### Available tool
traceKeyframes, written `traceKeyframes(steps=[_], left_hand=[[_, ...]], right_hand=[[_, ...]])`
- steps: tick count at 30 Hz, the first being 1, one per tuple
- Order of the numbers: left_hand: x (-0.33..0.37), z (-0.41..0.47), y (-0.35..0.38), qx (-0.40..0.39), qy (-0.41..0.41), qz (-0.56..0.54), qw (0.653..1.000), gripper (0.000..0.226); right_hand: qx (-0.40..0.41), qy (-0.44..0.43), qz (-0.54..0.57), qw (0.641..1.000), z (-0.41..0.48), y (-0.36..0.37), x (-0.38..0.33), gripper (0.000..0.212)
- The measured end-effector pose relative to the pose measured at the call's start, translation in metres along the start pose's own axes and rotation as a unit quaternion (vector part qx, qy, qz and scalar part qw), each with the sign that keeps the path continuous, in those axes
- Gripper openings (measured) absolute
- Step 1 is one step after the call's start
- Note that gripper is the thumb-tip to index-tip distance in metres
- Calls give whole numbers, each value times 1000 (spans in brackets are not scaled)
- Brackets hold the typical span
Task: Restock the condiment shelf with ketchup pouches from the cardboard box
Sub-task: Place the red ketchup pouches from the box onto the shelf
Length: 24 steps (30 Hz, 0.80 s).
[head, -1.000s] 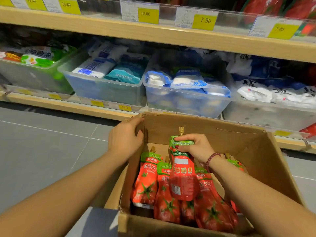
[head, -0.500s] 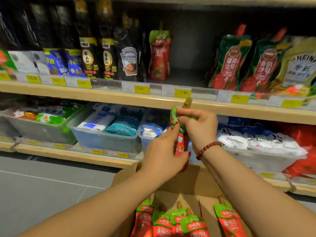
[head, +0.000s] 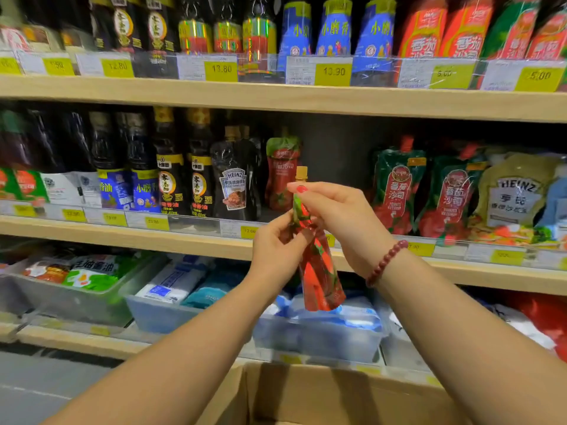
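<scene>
A red and green ketchup pouch (head: 319,271) with a gold cap hangs edge-on in front of the middle shelf (head: 184,237). My right hand (head: 343,216) pinches its top just under the cap. My left hand (head: 277,250) grips its left edge lower down. One matching ketchup pouch (head: 280,173) stands at the back of a dark gap on that shelf. Only the rear rim of the cardboard box (head: 306,381) shows at the bottom; its contents are out of view.
Dark sauce bottles (head: 171,176) and a Heinz pouch (head: 234,185) stand left of the gap, green tomato sauce pouches (head: 399,191) right of it. Clear bins (head: 159,311) of packets fill the lower shelf. Price tags line the shelf edges.
The pouch came out of the box and rose to middle-shelf height. My left hand left the box flap and took hold of the pouch. The view tilted up, hiding the box's inside.
</scene>
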<state>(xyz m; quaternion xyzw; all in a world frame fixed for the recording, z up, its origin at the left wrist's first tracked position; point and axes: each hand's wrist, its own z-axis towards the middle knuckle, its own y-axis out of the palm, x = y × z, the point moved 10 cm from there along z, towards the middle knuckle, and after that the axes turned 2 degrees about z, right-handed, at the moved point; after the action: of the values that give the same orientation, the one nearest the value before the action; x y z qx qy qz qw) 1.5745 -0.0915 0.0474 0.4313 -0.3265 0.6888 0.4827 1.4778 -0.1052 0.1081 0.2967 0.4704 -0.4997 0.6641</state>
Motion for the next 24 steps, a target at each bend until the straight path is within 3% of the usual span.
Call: traceKeyframes(steps=[3,6,8,12,14,19,24], left_hand=[[-13,15,0,-37,-73,-81,993,13],[-19,32,-2,-41,-109,-123,986,11],[-21,45,-4,-32,-123,-142,982,10],[-22,74,-10,-20,-134,-170,976,11],[-23,89,-14,-15,-138,-163,977,11],[-25,126,-15,31,-143,-185,972,9],[-27,154,0,53,-174,-235,955,9]], right_hand=[[75,-1,7,997,14,-40,12,14],[173,20,-139,975,24,-86,45,19],[162,40,-253,953,29,-99,68,21],[51,75,-441,893,43,-91,106,21],[68,45,-495,865,44,-90,108,27],[164,-100,-504,842,32,-88,96,18],[179,-134,-515,828,31,-88,100,18]])
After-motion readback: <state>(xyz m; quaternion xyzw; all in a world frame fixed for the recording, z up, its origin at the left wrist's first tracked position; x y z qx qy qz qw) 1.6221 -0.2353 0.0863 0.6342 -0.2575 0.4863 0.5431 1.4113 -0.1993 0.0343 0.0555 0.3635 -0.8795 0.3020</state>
